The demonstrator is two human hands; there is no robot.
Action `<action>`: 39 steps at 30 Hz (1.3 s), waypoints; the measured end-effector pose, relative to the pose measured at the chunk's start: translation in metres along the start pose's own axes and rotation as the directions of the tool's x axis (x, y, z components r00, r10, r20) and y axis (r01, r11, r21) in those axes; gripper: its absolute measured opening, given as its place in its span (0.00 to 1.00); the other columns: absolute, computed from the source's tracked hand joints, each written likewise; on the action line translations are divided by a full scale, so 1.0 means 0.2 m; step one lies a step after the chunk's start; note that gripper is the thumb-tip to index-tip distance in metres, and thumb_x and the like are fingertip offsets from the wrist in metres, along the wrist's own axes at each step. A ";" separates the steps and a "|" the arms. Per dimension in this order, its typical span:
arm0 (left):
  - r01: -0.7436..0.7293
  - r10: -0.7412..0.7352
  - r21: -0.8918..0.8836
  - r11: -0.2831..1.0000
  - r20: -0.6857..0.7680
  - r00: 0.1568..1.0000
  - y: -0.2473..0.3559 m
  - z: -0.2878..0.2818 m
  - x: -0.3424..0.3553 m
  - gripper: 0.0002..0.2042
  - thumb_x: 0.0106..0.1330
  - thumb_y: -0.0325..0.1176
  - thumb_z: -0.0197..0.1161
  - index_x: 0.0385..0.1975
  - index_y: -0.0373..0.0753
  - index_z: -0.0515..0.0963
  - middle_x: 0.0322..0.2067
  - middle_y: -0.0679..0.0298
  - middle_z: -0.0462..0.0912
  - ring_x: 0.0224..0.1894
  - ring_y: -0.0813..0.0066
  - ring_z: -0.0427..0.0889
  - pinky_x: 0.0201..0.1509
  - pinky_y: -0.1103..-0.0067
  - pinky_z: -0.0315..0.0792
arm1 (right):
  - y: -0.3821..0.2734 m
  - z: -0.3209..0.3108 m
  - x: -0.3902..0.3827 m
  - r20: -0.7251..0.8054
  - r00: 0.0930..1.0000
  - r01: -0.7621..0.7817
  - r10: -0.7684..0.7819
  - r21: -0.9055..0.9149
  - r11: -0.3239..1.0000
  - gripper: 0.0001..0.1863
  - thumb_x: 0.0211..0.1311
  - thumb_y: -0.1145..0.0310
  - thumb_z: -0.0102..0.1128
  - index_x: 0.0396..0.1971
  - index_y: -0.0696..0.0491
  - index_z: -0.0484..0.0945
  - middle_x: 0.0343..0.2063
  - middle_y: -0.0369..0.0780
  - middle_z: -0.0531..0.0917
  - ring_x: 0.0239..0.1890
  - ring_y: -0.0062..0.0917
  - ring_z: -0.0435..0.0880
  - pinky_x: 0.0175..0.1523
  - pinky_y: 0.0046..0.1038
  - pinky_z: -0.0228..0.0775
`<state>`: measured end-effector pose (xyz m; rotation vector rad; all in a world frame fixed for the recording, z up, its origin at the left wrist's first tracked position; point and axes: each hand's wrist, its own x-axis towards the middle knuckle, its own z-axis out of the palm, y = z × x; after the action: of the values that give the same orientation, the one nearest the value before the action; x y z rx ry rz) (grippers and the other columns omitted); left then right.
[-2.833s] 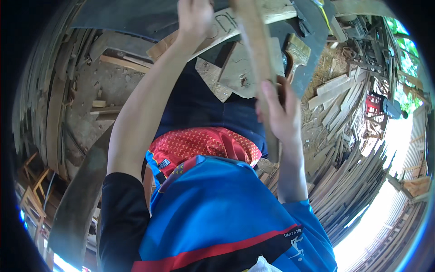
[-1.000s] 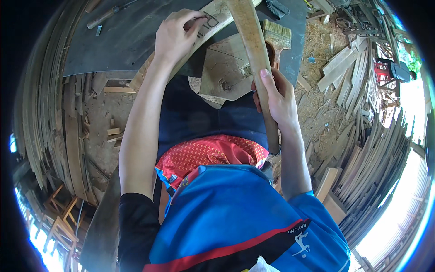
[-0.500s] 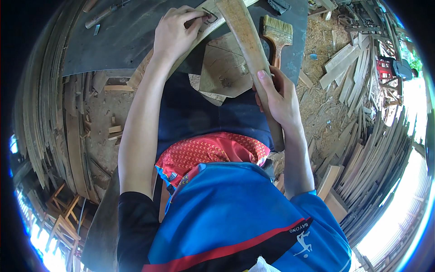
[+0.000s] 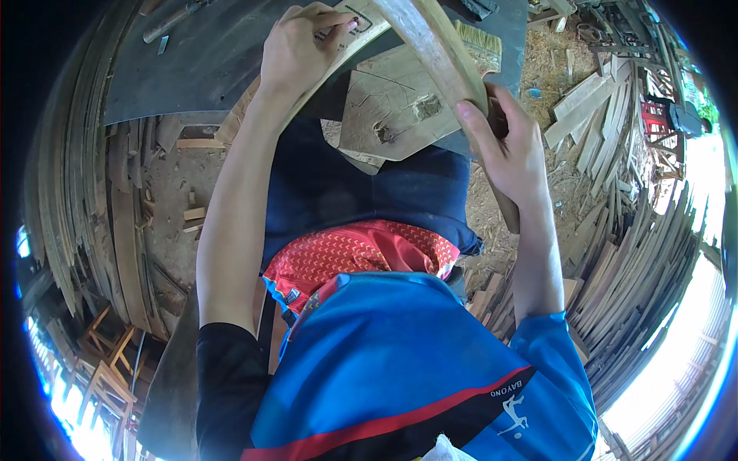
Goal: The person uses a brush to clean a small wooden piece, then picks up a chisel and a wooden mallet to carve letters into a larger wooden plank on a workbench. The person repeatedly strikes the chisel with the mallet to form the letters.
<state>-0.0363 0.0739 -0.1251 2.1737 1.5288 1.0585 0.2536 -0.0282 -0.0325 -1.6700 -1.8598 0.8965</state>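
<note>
My left hand (image 4: 304, 46) pinches the upper end of a thin, pale wooden strip (image 4: 254, 107) that curves down toward my left forearm. My right hand (image 4: 507, 146) grips a thick curved wooden piece (image 4: 423, 38), which runs from the top of the view down past my wrist. The strip's top end lies against this curved piece. Below both, a flat, irregular wooden board (image 4: 392, 100) rests on my lap over dark blue cloth. Behind the curved piece lies a wide paintbrush (image 4: 480, 42) with pale bristles.
A dark grey sheet (image 4: 200, 61) covers the work surface ahead, with a long-handled tool (image 4: 169, 21) at its far left. Stacks of planks stand at the left (image 4: 84, 200) and right (image 4: 646, 246). Sawdust and offcuts cover the ground; a red machine (image 4: 653, 115) sits far right.
The view has tilted down since 2.8 s ago, so both hands sit lower in it. My right hand has shifted a little up the curved piece. Both grips are unchanged.
</note>
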 end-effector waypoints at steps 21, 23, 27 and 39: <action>-0.027 0.035 0.089 0.996 -0.090 0.995 -0.05 0.06 -0.02 0.05 0.65 0.35 0.72 0.38 0.50 0.92 0.39 0.72 0.88 0.43 0.64 0.85 0.52 0.66 0.80 | 0.06 0.03 -0.01 -0.097 0.987 0.115 -0.131 -0.157 0.981 0.19 0.71 0.58 0.73 0.46 0.59 0.82 0.22 0.44 0.83 0.23 0.23 0.84 0.29 0.30 0.72; 0.001 0.005 0.072 0.997 -0.077 0.997 -0.05 0.06 -0.03 0.06 0.65 0.36 0.72 0.38 0.51 0.93 0.39 0.72 0.88 0.43 0.64 0.84 0.52 0.67 0.79 | 0.05 0.03 -0.01 -0.192 0.971 0.127 -0.140 -0.079 0.989 0.20 0.71 0.58 0.73 0.48 0.59 0.81 0.24 0.45 0.86 0.24 0.26 0.88 0.29 0.33 0.75; -0.020 0.026 0.125 0.992 -0.047 0.999 -0.04 0.04 -0.02 0.07 0.68 0.38 0.71 0.41 0.48 0.92 0.40 0.70 0.88 0.44 0.62 0.85 0.50 0.68 0.79 | 0.09 0.06 0.00 -0.141 0.951 0.235 -0.277 -0.257 0.937 0.21 0.70 0.58 0.74 0.50 0.59 0.80 0.25 0.45 0.86 0.24 0.29 0.88 0.29 0.32 0.76; 0.119 -0.181 -0.281 0.952 -0.206 0.962 -0.03 0.01 -0.01 0.10 0.70 0.29 0.64 0.46 0.42 0.90 0.38 0.62 0.88 0.36 0.67 0.84 0.45 0.73 0.78 | 0.10 0.02 -0.01 -0.037 0.970 0.212 -0.239 -0.347 0.913 0.22 0.72 0.54 0.71 0.49 0.57 0.79 0.28 0.49 0.87 0.28 0.40 0.90 0.34 0.37 0.79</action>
<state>-0.0393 0.0761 -0.1316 1.7755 1.5159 1.4123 0.2648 -0.0303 -0.0508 -1.6056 -2.1929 0.4229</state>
